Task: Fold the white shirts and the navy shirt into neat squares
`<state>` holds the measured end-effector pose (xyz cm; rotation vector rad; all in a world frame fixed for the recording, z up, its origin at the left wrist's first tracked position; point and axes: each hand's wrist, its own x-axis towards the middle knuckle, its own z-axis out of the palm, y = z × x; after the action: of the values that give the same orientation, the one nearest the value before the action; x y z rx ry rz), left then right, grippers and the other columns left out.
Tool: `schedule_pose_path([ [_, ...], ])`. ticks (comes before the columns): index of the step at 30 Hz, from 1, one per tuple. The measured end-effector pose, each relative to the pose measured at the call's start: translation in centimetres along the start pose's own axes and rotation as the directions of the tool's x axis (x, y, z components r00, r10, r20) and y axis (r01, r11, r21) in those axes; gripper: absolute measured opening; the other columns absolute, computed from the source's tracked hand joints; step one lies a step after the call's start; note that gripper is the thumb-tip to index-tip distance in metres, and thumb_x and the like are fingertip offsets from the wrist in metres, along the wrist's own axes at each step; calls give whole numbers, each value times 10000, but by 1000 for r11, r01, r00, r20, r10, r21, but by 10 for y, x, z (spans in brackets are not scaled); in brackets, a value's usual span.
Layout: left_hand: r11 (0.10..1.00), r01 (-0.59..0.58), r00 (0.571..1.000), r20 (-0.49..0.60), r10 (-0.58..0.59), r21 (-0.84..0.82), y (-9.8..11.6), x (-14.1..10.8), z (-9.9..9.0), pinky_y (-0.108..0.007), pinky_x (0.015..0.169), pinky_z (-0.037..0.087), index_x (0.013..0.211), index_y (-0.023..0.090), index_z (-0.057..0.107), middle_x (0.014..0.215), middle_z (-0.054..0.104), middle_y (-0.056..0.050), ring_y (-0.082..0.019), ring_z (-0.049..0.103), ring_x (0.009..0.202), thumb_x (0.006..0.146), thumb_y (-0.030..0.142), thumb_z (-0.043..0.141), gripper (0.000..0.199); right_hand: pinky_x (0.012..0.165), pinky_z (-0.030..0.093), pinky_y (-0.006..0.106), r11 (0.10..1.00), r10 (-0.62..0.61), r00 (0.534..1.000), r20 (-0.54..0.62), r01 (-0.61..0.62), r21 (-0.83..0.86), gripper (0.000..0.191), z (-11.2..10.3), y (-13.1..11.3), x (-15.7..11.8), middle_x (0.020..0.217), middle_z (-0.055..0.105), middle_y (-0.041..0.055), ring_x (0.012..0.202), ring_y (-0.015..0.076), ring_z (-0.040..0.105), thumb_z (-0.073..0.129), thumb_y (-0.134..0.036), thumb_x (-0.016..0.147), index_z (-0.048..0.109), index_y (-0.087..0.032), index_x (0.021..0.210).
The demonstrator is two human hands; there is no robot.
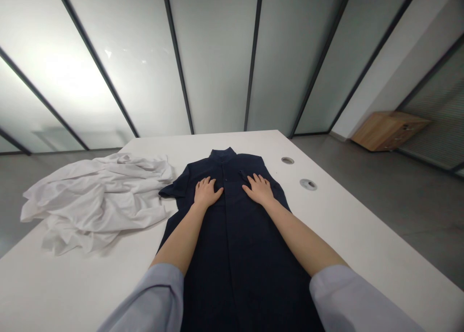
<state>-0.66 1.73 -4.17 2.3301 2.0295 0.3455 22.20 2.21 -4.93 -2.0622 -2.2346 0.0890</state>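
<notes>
A dark navy garment [232,245] with a collar and a buttoned front lies face up and spread out on the white table [348,235], its collar pointing away from me. My left hand [206,192] rests flat on the left side of its chest, fingers apart. On the right side of the chest, beside a small pocket edge, my right hand [260,189] lies flat with its fingers spread. A short sleeve sticks out at the left; the right sleeve is mostly hidden.
Crumpled white cloth [105,196] is heaped at the table's left edge, partly hanging over. Two round cable holes, one nearer [308,184] and one farther [287,160], are at the right. A wooden cabinet [387,130] stands on the floor beyond, by frosted glass panels.
</notes>
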Motion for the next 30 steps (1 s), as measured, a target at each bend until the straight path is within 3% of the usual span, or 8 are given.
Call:
schedule_pose_path([
  [8, 999, 41, 992, -116, -43, -19, 2, -4, -9, -372, 900, 427, 1030, 225, 621, 1123, 595, -87, -251, 524, 1082, 879, 444, 434, 325, 1083, 218, 464, 1000, 3, 1000, -17, -2, 17, 651, -1, -2, -1, 1524, 299, 142, 1393, 318, 236, 274, -552, 927, 379, -166, 1440],
  [16, 999, 27, 998, -57, -25, 35, 1, -5, -9, -383, 872, 430, 1024, 217, 612, 1096, 587, -86, -257, 523, 1064, 874, 425, 444, 307, 1079, 223, 473, 1000, 6, 1000, -20, -6, 24, 648, -1, -2, 1, 1520, 308, 136, 1393, 320, 232, 290, -559, 920, 387, -177, 1434],
  [20, 996, -52, 997, -53, 56, 76, -2, -6, -12, -371, 845, 444, 1019, 203, 622, 1085, 602, -87, -253, 540, 1043, 868, 402, 441, 309, 1081, 216, 472, 999, 11, 1000, -3, -11, 31, 649, -3, -3, 0, 1527, 290, 144, 1396, 321, 221, 282, -550, 926, 374, -166, 1441],
  [24, 982, -157, 988, 23, 156, 105, -21, -6, -29, -352, 880, 431, 1068, 218, 620, 1093, 629, -69, -235, 565, 1038, 847, 306, 437, 300, 1081, 221, 471, 999, 10, 1000, -7, -9, 38, 642, -4, -4, -1, 1521, 298, 148, 1391, 320, 232, 291, -546, 929, 384, -162, 1435],
  [27, 978, -124, 992, 31, 121, 170, -48, -9, -48, -375, 947, 403, 1133, 220, 610, 1134, 631, -76, -252, 555, 1090, 800, 247, 448, 371, 1072, 242, 473, 999, 7, 1000, -28, -6, 37, 633, -4, -4, -2, 1512, 317, 145, 1382, 323, 253, 302, -541, 925, 401, -166, 1426],
  [30, 964, -100, 993, 92, 79, 245, -83, -15, -62, -415, 1018, 360, 1286, 225, 529, 1337, 528, -94, -300, 472, 1229, 734, 299, 528, 556, 1064, 255, 473, 999, 4, 999, -38, -3, 38, 631, -3, -4, -2, 1507, 326, 148, 1376, 329, 264, 313, -534, 921, 408, -163, 1422],
])
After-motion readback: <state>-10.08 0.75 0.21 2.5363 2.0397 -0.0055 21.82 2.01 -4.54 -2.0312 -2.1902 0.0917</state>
